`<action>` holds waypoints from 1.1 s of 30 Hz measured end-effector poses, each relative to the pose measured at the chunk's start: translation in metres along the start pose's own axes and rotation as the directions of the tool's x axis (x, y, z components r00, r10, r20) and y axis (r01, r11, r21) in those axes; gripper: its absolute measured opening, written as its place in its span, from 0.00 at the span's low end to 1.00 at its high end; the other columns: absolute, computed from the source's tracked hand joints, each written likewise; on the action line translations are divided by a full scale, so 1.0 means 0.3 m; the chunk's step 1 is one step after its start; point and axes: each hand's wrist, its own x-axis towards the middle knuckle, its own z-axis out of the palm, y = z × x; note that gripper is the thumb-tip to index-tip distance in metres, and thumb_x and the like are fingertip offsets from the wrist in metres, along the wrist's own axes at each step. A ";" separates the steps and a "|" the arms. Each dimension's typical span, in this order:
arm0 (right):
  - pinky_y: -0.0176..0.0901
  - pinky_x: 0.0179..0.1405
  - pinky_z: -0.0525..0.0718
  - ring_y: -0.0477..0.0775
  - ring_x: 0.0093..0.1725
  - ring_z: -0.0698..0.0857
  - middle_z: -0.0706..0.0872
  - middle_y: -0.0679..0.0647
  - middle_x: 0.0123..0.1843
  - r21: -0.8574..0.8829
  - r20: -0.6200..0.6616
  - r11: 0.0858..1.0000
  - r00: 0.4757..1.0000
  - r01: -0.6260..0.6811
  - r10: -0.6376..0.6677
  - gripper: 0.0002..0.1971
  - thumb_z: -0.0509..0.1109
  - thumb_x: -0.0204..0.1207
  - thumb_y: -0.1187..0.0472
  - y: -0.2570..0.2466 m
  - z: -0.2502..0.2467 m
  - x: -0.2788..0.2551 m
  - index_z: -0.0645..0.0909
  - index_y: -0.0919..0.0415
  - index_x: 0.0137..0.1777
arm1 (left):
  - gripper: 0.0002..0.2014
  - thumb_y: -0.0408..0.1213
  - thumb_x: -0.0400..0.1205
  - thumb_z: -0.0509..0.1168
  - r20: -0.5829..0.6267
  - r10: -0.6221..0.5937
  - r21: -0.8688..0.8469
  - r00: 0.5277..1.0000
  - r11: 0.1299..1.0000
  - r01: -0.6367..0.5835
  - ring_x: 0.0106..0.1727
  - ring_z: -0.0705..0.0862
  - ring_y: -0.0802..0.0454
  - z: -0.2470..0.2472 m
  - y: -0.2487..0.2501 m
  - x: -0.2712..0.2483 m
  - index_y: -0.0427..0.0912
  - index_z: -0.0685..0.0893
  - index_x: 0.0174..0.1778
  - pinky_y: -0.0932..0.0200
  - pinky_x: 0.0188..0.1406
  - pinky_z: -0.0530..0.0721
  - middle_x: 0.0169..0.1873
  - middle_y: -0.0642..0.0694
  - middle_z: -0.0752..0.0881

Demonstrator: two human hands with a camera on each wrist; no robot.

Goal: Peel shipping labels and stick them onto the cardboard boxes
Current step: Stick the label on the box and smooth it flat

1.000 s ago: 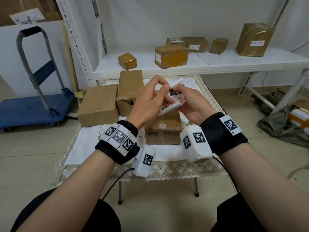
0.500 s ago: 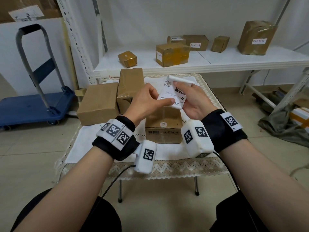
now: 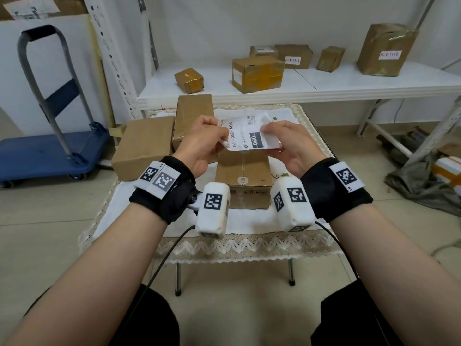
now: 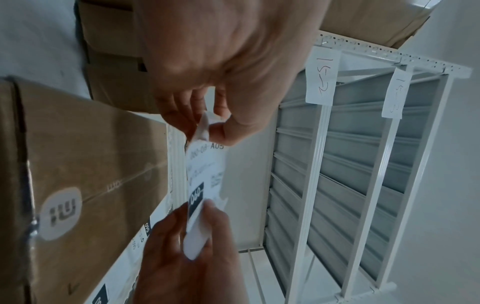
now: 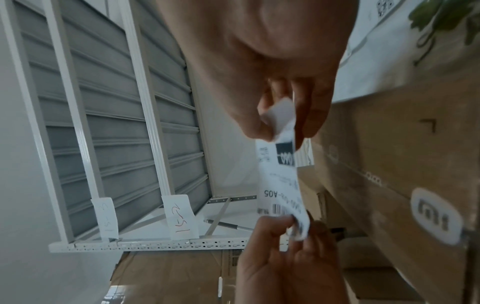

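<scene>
A white shipping label [image 3: 245,137] printed "060-068-A05" is stretched flat between both hands, just above a brown cardboard box [image 3: 243,176] on the small table. My left hand [image 3: 214,132] pinches its left edge. My right hand [image 3: 268,129] pinches the right edge, where a white corner curls up. In the left wrist view the left hand [image 4: 215,121] pinches the label [image 4: 205,170] from above, beside the box [image 4: 85,164]. The right wrist view shows the right hand [image 5: 280,123] pinching the label [image 5: 279,179] at the curled corner.
Two more plain boxes, a flat one [image 3: 143,146] and an upright one [image 3: 194,116], stand left of the hands on the lace-edged tablecloth [image 3: 249,243]. Behind, a white shelf [image 3: 324,88] carries several labelled parcels. A blue trolley [image 3: 45,151] stands left; a bag [image 3: 419,181] lies on the floor at right.
The label has turned from edge-on to flat with its print facing up. Both hands have drawn apart, stretching it, and dropped closer to the box.
</scene>
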 end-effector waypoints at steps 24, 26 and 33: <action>0.42 0.32 0.86 0.56 0.34 0.88 0.90 0.58 0.38 -0.133 0.135 0.991 0.990 -0.016 0.034 0.06 0.69 0.80 0.69 -0.002 0.005 -0.013 0.74 0.60 0.46 | 0.16 0.18 0.78 0.70 -0.101 0.058 -0.124 0.993 0.990 -0.071 0.36 0.92 0.48 -0.016 0.012 0.060 0.44 0.79 0.50 0.56 0.31 0.89 0.45 0.39 0.90; 0.41 0.29 0.84 0.57 0.34 0.86 0.88 0.61 0.41 -0.130 0.121 0.992 0.992 -0.008 0.024 0.08 0.67 0.79 0.73 -0.003 0.006 -0.016 0.73 0.60 0.46 | 0.16 0.16 0.78 0.69 -0.092 0.074 -0.109 0.993 0.991 -0.084 0.42 0.92 0.46 -0.018 0.009 0.068 0.44 0.79 0.49 0.50 0.45 0.91 0.46 0.39 0.90; 0.41 0.31 0.85 0.57 0.30 0.86 0.84 0.58 0.37 -0.166 0.233 0.984 0.972 0.068 -0.028 0.19 0.63 0.80 0.78 -0.012 -0.002 -0.038 0.67 0.55 0.62 | 0.17 0.15 0.76 0.71 -0.138 0.131 -0.130 0.982 0.980 -0.149 0.55 0.90 0.40 -0.027 -0.008 0.098 0.43 0.79 0.42 0.66 0.38 0.86 0.48 0.42 0.86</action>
